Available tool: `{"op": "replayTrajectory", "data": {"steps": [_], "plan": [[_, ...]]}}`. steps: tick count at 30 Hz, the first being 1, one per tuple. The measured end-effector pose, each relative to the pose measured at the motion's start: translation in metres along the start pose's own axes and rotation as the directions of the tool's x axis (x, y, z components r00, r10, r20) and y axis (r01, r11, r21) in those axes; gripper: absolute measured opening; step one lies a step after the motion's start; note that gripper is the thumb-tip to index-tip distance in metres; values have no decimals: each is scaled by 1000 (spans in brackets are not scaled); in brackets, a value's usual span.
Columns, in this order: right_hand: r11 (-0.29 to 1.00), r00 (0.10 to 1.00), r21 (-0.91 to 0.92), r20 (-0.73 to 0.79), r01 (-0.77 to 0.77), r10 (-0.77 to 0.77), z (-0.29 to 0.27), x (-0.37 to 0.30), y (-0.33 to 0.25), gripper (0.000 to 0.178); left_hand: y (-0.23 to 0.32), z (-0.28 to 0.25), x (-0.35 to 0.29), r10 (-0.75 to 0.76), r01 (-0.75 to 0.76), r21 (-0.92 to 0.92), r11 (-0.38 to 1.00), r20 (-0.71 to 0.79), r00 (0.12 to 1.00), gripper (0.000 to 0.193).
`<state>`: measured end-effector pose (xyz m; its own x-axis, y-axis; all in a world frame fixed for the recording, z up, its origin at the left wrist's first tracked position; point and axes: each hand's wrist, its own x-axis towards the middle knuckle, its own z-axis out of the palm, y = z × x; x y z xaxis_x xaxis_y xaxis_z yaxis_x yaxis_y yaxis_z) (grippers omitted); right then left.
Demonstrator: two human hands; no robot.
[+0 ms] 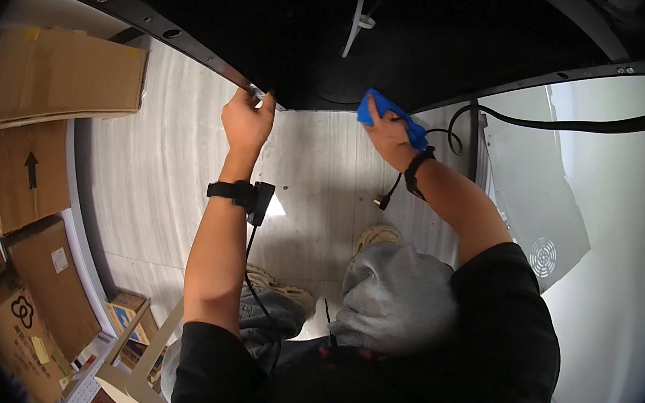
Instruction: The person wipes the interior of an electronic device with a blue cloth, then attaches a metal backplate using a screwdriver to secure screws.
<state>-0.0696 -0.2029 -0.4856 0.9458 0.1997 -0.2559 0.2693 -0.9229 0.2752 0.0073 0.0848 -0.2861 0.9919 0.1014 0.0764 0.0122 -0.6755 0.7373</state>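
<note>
A large black metal cabinet (278,29) fills the upper part of the view, its dark inside facing me. My left hand (247,123) grips the cabinet's lower left edge, with the fingers curled round the metal rim. Against the lower right edge, my right hand (390,139) presses a blue cloth (375,106); one finger lies stretched over it and part of the cloth bunches out beside the wrist. Inside the cabinet hangs a white cable tie (356,21) with a loop.
Cardboard boxes (32,168) are stacked along the left on a shelf. A black cable (585,126) runs in from the right, and a plug (382,202) dangles below my right hand. A pale metal panel (537,202) leans at right. My feet are on the wood-look floor (311,160).
</note>
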Motion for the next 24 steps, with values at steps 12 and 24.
{"op": "replayTrajectory", "data": {"steps": [12,24], "plan": [[958,974,271,176,94,-145,-84,-7,19,62,-20,-11,1,60,-60,1,998,2,998,29],[215,836,820,-548,530,33,-261,24,-10,77,2,-74,26,211,-23,-494,869,327,921,42]]}}
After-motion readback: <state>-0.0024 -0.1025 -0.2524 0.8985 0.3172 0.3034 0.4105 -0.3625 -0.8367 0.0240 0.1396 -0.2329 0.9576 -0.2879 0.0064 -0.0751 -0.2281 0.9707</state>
